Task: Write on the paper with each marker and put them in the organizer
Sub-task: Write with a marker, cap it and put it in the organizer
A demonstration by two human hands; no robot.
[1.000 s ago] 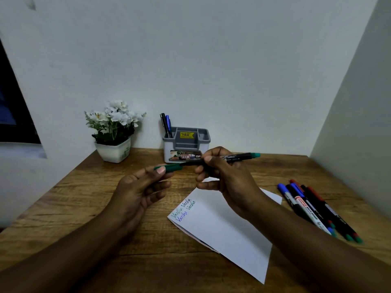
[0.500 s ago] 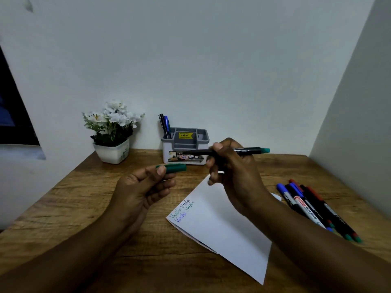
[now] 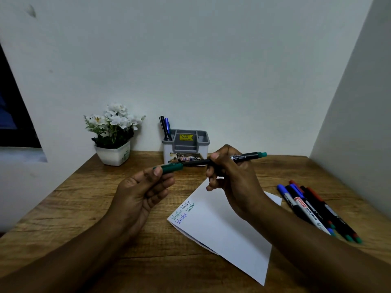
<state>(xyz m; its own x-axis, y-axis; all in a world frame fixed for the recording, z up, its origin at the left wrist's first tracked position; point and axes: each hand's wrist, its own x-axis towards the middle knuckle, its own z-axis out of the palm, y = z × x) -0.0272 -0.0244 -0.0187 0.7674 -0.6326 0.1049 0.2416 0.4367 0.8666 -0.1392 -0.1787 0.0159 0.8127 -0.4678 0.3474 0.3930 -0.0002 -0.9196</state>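
Head view: two hands are held up over a wooden bench (image 3: pixel 69 199).
Left hand (image 3: pixel 139 193): its fingers (image 3: pixel 157 172) are pinched shut on a green cap (image 3: pixel 171 167).
Right hand (image 3: pixel 234 178): its fingers (image 3: pixel 213 157) are closed around a black marker (image 3: pixel 245 156) with a green end. The marker lies almost flat and points left at the cap.
What changed: half a second ago the marker tip and the cap were well apart. Now the tip is just beside the open end of the cap. I cannot tell if it is inside yet. The right hand has come lower and closer to the left hand.
Paper (image 3: pixel 228 231): lies flat on the bench under the right hand, same spot as before. It has green and blue writing (image 3: pixel 183 211) at its left corner.
Organizer (image 3: pixel 186 148): grey, at the back by the wall. Two pens (image 3: pixel 165 127), one black and one blue, stand in its left part.
Other markers (image 3: pixel 315 210): a bunch lies on the bench to the right of the paper and has not moved.
Flower pot (image 3: pixel 113 154): white flowers, at the back left of the organizer.
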